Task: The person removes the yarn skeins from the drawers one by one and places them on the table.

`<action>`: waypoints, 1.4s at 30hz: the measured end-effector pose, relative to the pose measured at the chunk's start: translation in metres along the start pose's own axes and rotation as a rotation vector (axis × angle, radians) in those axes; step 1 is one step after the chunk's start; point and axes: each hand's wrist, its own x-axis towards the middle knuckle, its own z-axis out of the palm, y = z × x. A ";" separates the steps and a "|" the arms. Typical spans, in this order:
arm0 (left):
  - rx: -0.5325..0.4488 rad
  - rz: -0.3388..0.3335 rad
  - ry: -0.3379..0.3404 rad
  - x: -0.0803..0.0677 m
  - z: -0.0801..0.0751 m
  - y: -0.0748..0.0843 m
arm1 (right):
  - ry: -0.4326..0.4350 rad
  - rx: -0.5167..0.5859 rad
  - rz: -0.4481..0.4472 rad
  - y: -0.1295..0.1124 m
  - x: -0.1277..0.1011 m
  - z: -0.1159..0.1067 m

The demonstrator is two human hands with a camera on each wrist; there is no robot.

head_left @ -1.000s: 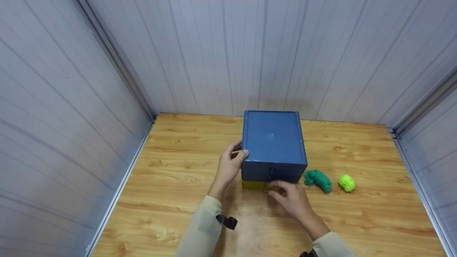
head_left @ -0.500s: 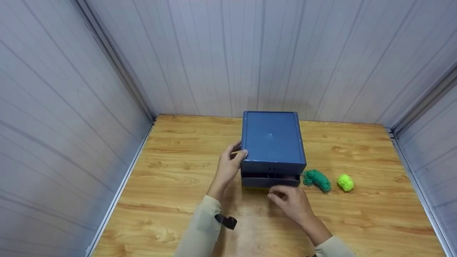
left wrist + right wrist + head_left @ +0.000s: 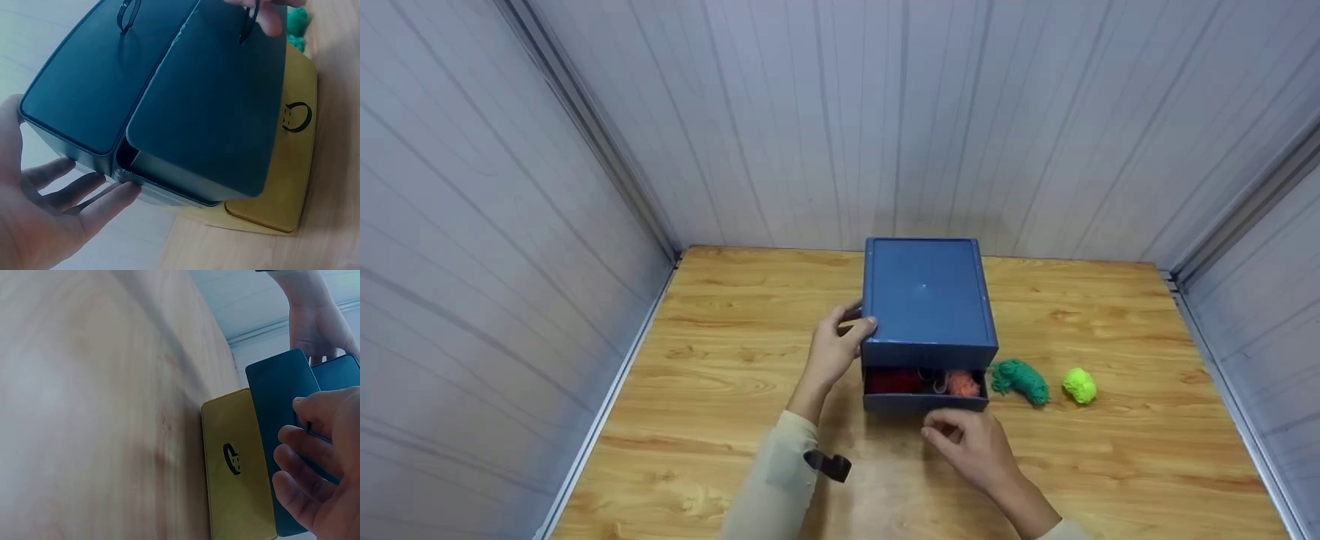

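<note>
A blue drawer unit (image 3: 926, 292) stands on the table, its middle drawer (image 3: 894, 406) pulled out toward me. Red yarn (image 3: 894, 381) lies in the drawer's left part and a coral yarn ball (image 3: 961, 384) in its right. My left hand (image 3: 832, 351) steadies the unit's left side, thumb at the top front corner and fingertips along the side. With thumb and forefinger my right hand (image 3: 971, 444) pinches the black loop handle (image 3: 245, 32) of that drawer. Below it, a yellow drawer (image 3: 233, 464) with its own loop handle is closed.
A green yarn skein (image 3: 1020, 380) lies right of the unit, and a neon yellow yarn ball (image 3: 1080, 385) farther right. Panelled walls (image 3: 840, 127) enclose the wooden table (image 3: 720, 450) at the back and both sides.
The middle drawer has slid out toward me, and the yarn in it has come into view. My right hand has drawn back with its handle; my left hand stays on the unit's side.
</note>
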 end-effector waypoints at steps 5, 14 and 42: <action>0.006 -0.001 -0.013 -0.001 -0.001 0.000 | -0.022 0.025 0.010 -0.004 -0.008 0.001; -0.010 0.012 -0.035 0.000 -0.002 -0.002 | -0.046 0.021 0.018 -0.013 -0.022 0.001; -0.011 0.024 -0.022 0.001 -0.002 -0.004 | -0.126 0.016 -0.048 -0.009 -0.061 0.004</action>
